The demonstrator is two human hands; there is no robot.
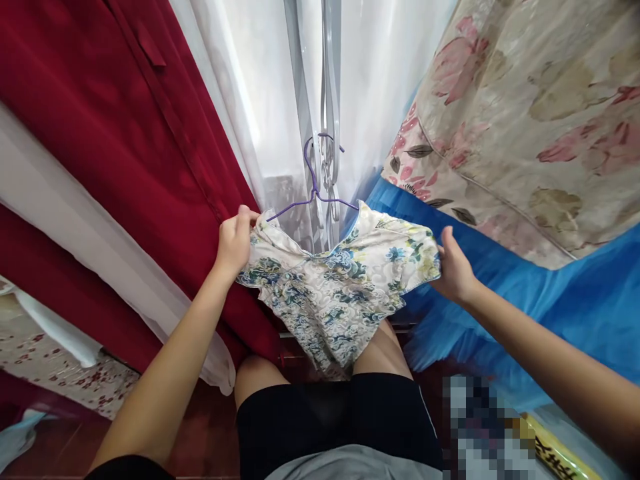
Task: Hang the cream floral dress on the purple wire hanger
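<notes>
Between the hands hangs a floral dress (333, 287); left hand (234, 241) and right hand (454, 270) pinch its shoulders.

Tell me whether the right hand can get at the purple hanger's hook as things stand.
Probably yes. The purple hanger's hook stands bare above the floral garment, with nothing between it and the right hand, though that hand grips the garment's sleeve.
</notes>
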